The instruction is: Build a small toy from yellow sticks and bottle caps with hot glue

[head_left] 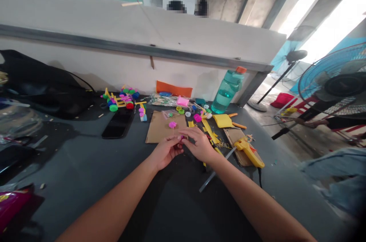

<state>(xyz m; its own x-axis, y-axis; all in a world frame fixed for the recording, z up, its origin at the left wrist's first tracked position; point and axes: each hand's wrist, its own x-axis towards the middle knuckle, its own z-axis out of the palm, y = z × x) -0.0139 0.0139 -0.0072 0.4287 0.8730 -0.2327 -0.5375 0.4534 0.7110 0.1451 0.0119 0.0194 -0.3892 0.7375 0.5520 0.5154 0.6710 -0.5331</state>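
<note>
My left hand (166,152) and my right hand (198,145) meet at the front edge of a cardboard piece (156,127). Between their fingertips is a small purple piece (183,138), mostly covered, too small to tell its kind. Both hands are closed in a pinch around it. Just beyond them a bright pink shaped piece (172,124) sits on the cardboard. A small clear plastic bag (168,114) with something green lies behind it. To the right of my right hand are yellow strips (211,132) and a yellow glue gun (248,152) with a clear glue stick (214,173).
A black phone (117,124) lies left, below colourful small models (121,100). Bottle caps (188,114), a pink packet (183,101) and a teal water bottle (228,91) stand at the back. Yellow-covered scissors or tool (223,121) lies right. A black bag (40,85) fills the far left.
</note>
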